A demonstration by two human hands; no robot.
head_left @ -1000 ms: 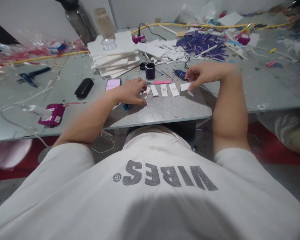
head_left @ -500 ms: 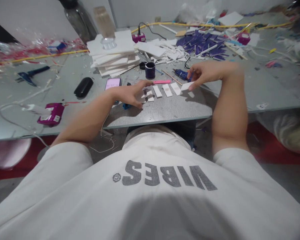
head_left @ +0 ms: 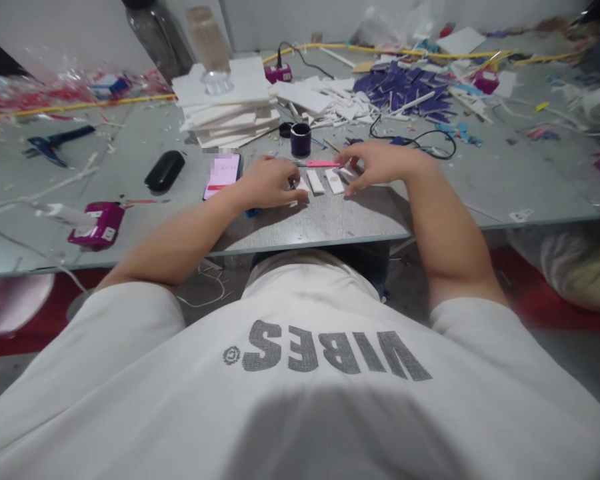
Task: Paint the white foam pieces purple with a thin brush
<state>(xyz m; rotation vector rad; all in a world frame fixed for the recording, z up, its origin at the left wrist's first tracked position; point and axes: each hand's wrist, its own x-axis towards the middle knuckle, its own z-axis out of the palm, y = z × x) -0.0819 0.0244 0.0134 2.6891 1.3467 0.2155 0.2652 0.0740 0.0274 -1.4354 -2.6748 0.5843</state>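
Several small white rectangular strips lie in a row at the table's near edge, among them one white strip [head_left: 315,182] and another beside it with a faint brownish mark, the marked strip [head_left: 335,181]. At the row's left end is my left hand [head_left: 273,181], its thumb and curled fingers apart around a partly hidden white piece [head_left: 303,185]. My right hand [head_left: 377,163] hovers over the right end, thumb and fingertips spread about a strip that the hand mostly covers. A pink-handled tool [head_left: 323,163] lies just behind the strips, between both hands.
Behind the row stands a dark round pot [head_left: 301,140]. A phone [head_left: 223,175], a black case [head_left: 165,171] and a purple adapter [head_left: 97,225] lie left. White sheets [head_left: 225,100] are stacked behind; purple scraps [head_left: 405,87] and a black cable [head_left: 443,137] sit farther right.
My right hand has moved left from the blue tool and tilted white piece to the strips' right end. My left hand's fingers have curled in and shifted slightly right.
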